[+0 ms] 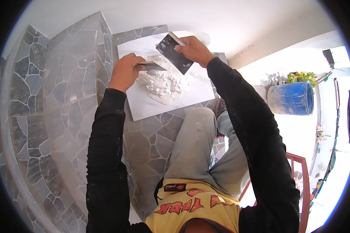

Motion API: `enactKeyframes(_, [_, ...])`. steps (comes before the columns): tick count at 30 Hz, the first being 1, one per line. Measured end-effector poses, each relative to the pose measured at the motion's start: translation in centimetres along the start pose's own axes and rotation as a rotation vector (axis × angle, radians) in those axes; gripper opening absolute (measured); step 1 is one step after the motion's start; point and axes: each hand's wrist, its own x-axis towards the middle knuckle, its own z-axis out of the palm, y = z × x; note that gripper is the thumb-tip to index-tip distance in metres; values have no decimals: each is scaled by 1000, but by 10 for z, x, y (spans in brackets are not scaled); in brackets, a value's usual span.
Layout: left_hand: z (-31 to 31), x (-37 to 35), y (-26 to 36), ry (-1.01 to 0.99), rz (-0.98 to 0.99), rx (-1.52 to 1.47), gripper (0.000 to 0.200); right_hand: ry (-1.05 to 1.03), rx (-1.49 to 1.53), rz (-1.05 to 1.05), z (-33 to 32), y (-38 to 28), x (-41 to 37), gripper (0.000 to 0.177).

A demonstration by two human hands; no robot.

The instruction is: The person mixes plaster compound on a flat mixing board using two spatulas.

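Observation:
A mound of wet white plaster [165, 87] lies on a flat white board [140, 110] on the stone-patterned floor. Closed around a small scraper [154, 66], my left hand [124, 72] is at the left side of the mound, the blade reaching over it. My right hand [197, 49] grips a wide scraper [173, 53] by its pale back edge. Its dark, broad blade is tilted above the far right part of the plaster and has white smears on it. The two blades are close together but apart.
Stone-patterned steps [72, 73] rise at the left, and a white wall [144, 13] stands behind the board. To the right are a plaster-stained blue barrel [289, 98], a green plant [304, 77] and a red metal railing [304, 186]. My bent knees [198, 124] are close to the board.

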Motion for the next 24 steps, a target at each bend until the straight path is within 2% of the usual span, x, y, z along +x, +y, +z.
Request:
enactKeyframes(3, [-8,-2,1,-67,-96,-69,15,-74,111,128,-19,14,12,36])
enactKeyframes(5, [-8,-1,4,-77,-137,-129,17,-88,274,75,-27,27,30,38])
enactKeyframes(8, [-11,-1,1,-74,-167,-175,16,-224,319,42,-35,41,49,35])
enactKeyframes(9, [-16,2,6,-135,-208,-214,18,-268,351,0,-31,56,59,35])
enactKeyframes(13, [-17,4,5,-288,-431,-304,25,-383,473,80,-21,76,72,34])
enactKeyframes(14, [-18,5,3,-319,-400,-266,28,-383,469,65,-22,80,77,34])
enactKeyframes(17, [-13,-3,-5,-197,-413,-371,31,-372,401,2,-24,81,90,32])
enactKeyframes(19, [-10,-8,-12,-109,-385,-350,28,-373,227,-13,-24,68,93,29])
enactKeyframes(21, [-9,-11,-19,-13,-356,-322,25,-331,144,-116,-21,57,84,25])
enactKeyframes(23, [-14,-10,-19,-41,-420,-151,36,-323,-227,-323,-25,55,84,23])
enactKeyframes(24, [-21,-6,-8,-57,-453,-136,31,-245,-247,-595,-22,68,84,21])
